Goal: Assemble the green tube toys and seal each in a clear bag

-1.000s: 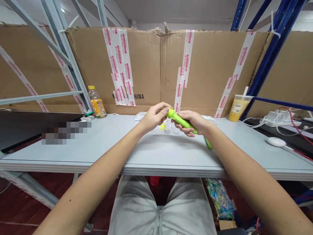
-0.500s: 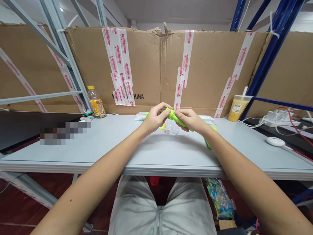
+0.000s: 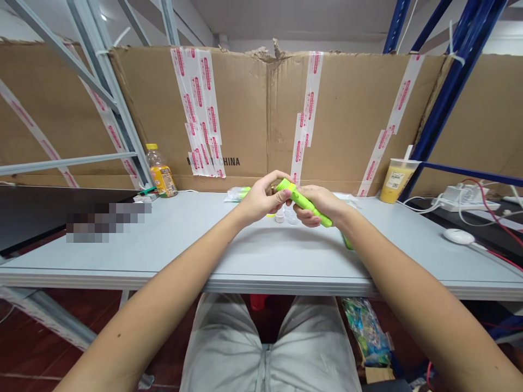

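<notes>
Both of my hands are raised over the middle of the table, closed on a lime-green flashlight [image 3: 307, 203]. My left hand [image 3: 265, 197] pinches its ridged head end, where a little yellow shows. Around the body is my right hand [image 3: 322, 200], with the fingers curled underneath and the narrow tail end pointing down to the right. Behind and below the hands stand small clear plastic parts [image 3: 291, 215] and a small white part [image 3: 279, 217], partly hidden. A second green piece [image 3: 347, 240] lies by my right wrist, mostly covered by the arm.
A bagged green item [image 3: 237, 194] lies behind my left hand. The drink bottle [image 3: 162, 174] stands back left, a yellow drink cup [image 3: 397, 181] back right. Farther right are a white mouse [image 3: 458, 236] and a power strip [image 3: 466, 196] with cables. Cardboard [image 3: 245, 109] walls the back.
The flashlight has turned, so more of its body and its tail now show, pointing down right. My right hand has shifted its grip to beneath and behind it.
</notes>
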The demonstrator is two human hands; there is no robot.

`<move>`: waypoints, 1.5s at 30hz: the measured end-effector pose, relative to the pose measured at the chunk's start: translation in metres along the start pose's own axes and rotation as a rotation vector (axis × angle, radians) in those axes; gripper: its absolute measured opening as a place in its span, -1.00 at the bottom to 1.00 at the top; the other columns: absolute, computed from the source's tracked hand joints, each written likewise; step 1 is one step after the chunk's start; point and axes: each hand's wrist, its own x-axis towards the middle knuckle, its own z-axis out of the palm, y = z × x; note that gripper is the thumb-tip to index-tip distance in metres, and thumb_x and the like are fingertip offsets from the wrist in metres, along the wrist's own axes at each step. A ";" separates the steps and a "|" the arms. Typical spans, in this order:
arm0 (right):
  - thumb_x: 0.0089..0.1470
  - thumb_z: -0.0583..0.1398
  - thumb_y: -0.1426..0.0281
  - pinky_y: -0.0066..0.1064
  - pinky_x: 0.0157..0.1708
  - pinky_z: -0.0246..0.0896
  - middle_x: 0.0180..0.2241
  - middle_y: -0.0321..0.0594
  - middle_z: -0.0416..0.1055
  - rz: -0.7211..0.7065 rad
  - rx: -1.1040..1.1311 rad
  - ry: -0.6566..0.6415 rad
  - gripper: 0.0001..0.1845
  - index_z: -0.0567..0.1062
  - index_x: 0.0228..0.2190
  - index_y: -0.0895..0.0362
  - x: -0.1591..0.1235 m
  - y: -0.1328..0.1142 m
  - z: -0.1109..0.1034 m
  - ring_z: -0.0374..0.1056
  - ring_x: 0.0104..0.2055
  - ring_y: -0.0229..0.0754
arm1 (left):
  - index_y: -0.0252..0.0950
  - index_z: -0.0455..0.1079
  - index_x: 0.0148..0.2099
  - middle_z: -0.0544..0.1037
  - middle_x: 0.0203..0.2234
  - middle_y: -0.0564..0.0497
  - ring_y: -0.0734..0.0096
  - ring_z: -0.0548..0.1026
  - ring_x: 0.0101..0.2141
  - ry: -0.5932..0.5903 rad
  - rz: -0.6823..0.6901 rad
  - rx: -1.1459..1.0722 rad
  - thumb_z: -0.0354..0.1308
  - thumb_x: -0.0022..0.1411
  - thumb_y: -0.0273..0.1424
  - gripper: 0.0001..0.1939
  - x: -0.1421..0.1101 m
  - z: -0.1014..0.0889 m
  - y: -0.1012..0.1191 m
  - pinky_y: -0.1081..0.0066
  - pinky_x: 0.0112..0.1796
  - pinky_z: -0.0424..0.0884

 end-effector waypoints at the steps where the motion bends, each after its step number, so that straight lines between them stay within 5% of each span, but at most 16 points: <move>1: 0.23 0.06 -0.06 -0.55 -0.80 -0.09 -0.72 -0.44 0.18 0.038 0.028 -0.032 -0.53 0.32 -0.29 0.12 -0.001 -0.001 -0.001 -0.05 -0.79 -0.39 | -0.24 0.30 -0.08 0.45 -0.52 0.09 0.61 0.24 -0.64 0.005 -0.009 -0.005 0.33 0.10 -0.03 -0.50 0.000 0.001 0.000 0.50 -0.62 0.13; 7: 0.11 0.14 -0.17 -0.60 -0.82 -0.19 -0.59 -0.48 0.21 -0.029 0.062 -0.184 -0.42 0.31 -0.22 0.10 -0.004 -0.003 -0.005 -0.16 -0.78 -0.49 | -0.26 0.28 -0.18 0.37 -0.62 0.17 0.62 0.21 -0.67 0.070 -0.059 0.010 0.43 -0.13 0.05 -0.35 0.004 -0.008 -0.007 0.51 -0.64 0.10; 10: 0.12 0.23 -0.01 -0.54 -0.75 -0.01 -0.57 -0.44 0.23 -0.139 0.055 -0.066 -0.53 0.32 -0.19 0.12 -0.008 -0.008 -0.010 0.05 -0.72 -0.41 | -0.27 0.31 -0.13 0.31 -0.65 0.18 0.57 0.22 -0.65 0.211 0.034 0.175 0.25 0.08 0.11 -0.42 0.004 -0.023 -0.017 0.49 -0.58 0.14; 12: 0.12 0.26 0.13 -0.45 -0.64 0.16 -0.50 -0.33 0.32 -0.188 0.036 0.042 -0.62 0.33 -0.21 0.14 -0.011 -0.011 -0.015 0.25 -0.60 -0.30 | -0.28 0.35 -0.22 0.34 -0.60 0.13 0.53 0.27 -0.57 0.331 0.075 0.437 0.19 0.21 -0.01 -0.59 0.003 -0.032 -0.026 0.47 -0.50 0.19; 17: 0.05 0.27 0.33 -0.41 -0.56 0.16 -0.45 -0.28 0.33 -0.170 -0.047 0.183 -0.78 0.35 -0.30 0.13 -0.013 -0.012 -0.025 0.25 -0.53 -0.28 | -0.28 0.45 -0.15 0.50 -0.37 0.01 0.41 0.38 -0.41 0.143 0.023 0.847 0.16 0.21 -0.22 -0.75 0.001 -0.034 -0.047 0.40 -0.35 0.25; 22: 0.03 0.27 0.35 -0.45 -0.62 0.04 -0.53 -0.37 0.23 -0.093 -0.175 0.198 -0.80 0.34 -0.33 0.11 -0.012 -0.007 -0.027 0.14 -0.59 -0.33 | -0.26 0.47 -0.25 0.49 -0.45 0.00 0.35 0.37 -0.46 0.062 -0.081 0.932 0.17 0.18 -0.18 -0.75 0.003 -0.024 -0.059 0.39 -0.42 0.16; 26: 0.03 0.27 0.35 -0.42 -0.63 0.06 -0.53 -0.35 0.24 -0.094 -0.307 0.152 -0.81 0.34 -0.36 0.10 -0.011 -0.005 -0.026 0.16 -0.59 -0.32 | -0.28 0.39 -0.43 0.47 -0.53 0.03 0.40 0.36 -0.49 0.117 -0.094 0.792 0.16 0.12 -0.30 -0.84 0.005 -0.026 -0.056 0.42 -0.45 0.18; 32: 0.07 0.25 0.33 -0.41 -0.62 0.11 -0.54 -0.30 0.29 -0.066 -0.487 0.161 -0.83 0.33 -0.42 0.10 -0.012 -0.005 -0.024 0.22 -0.59 -0.29 | -0.28 0.31 -0.40 0.38 -0.64 0.14 0.56 0.29 -0.68 0.517 -0.034 0.193 0.14 0.07 -0.34 -0.88 0.009 -0.026 -0.031 0.51 -0.65 0.15; 35: 0.08 0.24 0.31 -0.43 -0.63 0.08 -0.59 -0.31 0.31 -0.027 -0.563 0.127 -0.84 0.35 -0.38 0.09 -0.013 -0.005 -0.022 0.21 -0.61 -0.29 | -0.30 0.31 -0.38 0.44 -0.60 0.10 0.53 0.37 -0.69 0.496 -0.047 0.011 0.15 0.04 -0.36 -0.88 0.009 -0.020 -0.023 0.53 -0.73 0.14; 45: 0.07 0.24 0.32 -0.46 -0.65 0.03 -0.61 -0.34 0.29 0.015 -0.583 0.107 -0.83 0.36 -0.32 0.10 -0.011 -0.004 -0.019 0.15 -0.63 -0.32 | -0.34 0.32 -0.34 0.49 -0.57 0.05 0.45 0.46 -0.67 0.386 -0.078 -0.044 0.23 0.05 -0.33 -0.80 0.008 -0.014 -0.027 0.50 -0.75 0.29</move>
